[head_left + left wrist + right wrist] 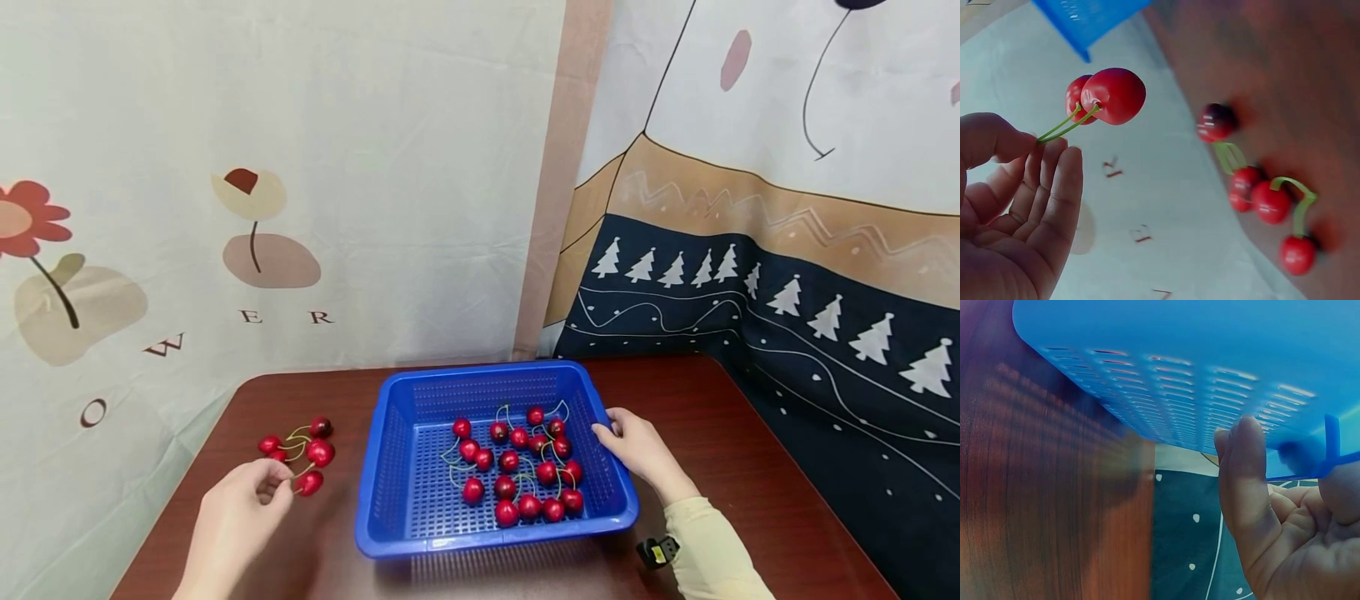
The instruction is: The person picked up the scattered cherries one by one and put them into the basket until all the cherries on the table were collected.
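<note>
- The left hand (242, 510) pinches the thin green stems (1067, 129) of two cherries between its thumb and fingers; the red pair (1116, 97) hangs clear of the fingertips.
- Other stemmed cherries (1297, 255) lie near that hand on the dark red-brown bench (750, 483), left of the basket.
- The right hand (637, 446) grips the right rim of the blue perforated basket (427, 546), its fingers curled about the edge.
- Many more cherries (507, 512) lie inside the basket, mostly toward its right half.
- A pale sleeve (712, 550) covers the right forearm; a small black device (658, 552) sits beside it.
- Behind hangs printed cloth (420, 192).
</note>
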`<state>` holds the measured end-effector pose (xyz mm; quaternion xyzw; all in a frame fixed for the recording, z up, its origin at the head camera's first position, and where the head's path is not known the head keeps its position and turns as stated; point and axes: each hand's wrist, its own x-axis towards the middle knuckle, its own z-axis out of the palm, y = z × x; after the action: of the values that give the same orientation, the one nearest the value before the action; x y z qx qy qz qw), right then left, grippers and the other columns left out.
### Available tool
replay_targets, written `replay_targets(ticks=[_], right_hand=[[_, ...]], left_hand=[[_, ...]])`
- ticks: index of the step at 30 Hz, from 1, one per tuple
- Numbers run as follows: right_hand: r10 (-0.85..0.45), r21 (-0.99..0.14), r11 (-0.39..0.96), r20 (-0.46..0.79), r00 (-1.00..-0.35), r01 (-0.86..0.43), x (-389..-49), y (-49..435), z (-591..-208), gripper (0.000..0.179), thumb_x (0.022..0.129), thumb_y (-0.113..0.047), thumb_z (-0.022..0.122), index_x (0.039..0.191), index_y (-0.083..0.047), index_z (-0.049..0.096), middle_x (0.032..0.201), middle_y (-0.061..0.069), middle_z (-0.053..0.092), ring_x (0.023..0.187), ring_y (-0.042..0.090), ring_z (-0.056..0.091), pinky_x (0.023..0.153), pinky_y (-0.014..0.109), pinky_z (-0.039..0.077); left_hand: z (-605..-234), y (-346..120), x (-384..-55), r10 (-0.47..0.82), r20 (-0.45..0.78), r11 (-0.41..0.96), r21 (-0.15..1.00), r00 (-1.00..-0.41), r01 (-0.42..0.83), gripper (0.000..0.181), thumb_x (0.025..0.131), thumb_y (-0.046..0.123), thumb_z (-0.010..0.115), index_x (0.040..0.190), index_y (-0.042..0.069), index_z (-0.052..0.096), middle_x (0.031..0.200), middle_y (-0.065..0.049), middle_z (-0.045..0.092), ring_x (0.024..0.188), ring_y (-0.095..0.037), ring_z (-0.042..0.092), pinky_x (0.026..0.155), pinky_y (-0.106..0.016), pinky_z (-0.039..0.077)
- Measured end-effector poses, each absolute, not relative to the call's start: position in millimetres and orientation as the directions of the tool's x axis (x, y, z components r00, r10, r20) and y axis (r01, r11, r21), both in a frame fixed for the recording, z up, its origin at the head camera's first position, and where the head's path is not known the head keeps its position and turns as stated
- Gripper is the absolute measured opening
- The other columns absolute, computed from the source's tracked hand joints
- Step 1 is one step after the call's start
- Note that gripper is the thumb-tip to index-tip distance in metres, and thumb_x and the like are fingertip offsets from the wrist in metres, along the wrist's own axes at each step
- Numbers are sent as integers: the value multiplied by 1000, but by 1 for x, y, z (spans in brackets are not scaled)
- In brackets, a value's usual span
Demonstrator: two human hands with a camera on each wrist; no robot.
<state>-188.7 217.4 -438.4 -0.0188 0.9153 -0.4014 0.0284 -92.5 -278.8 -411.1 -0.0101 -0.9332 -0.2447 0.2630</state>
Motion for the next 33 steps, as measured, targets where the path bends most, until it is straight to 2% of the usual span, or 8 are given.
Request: replay_targets(ticks=[8, 20, 33], right_hand=[[-62, -748, 664, -33, -998, -16, -188, 217, -440, 42, 98, -20, 63, 126, 9, 53, 86, 11, 66, 66, 17, 66, 61, 37, 59], [-52, -742, 671, -45, -998, -2, -189, 217, -438, 42, 98, -22, 63, 126, 8, 53, 89, 11, 66, 69, 17, 67, 63, 38, 60], [-61, -738, 675, -37, -997, -14, -188, 216, -437, 43, 98, -22, 62, 126, 9, 53, 90, 12, 66, 69, 17, 67, 63, 39, 60]], left_hand=[[-379, -260, -105, -87, 606, 841, 471, -791, 268, 25, 73, -3, 73, 78, 20, 66, 76, 9, 61, 65, 3, 53, 59, -10, 40], [-345, -224, -122, -23, 618, 779, 503, -786, 373, 22, 76, -3, 74, 79, 18, 67, 75, 10, 60, 66, -1, 55, 60, -11, 42], [-333, -180, -149, 139, 488, 743, 524, -862, 416, 18, 80, -1, 73, 83, 16, 69, 80, 5, 63, 72, -10, 57, 65, -30, 53]])
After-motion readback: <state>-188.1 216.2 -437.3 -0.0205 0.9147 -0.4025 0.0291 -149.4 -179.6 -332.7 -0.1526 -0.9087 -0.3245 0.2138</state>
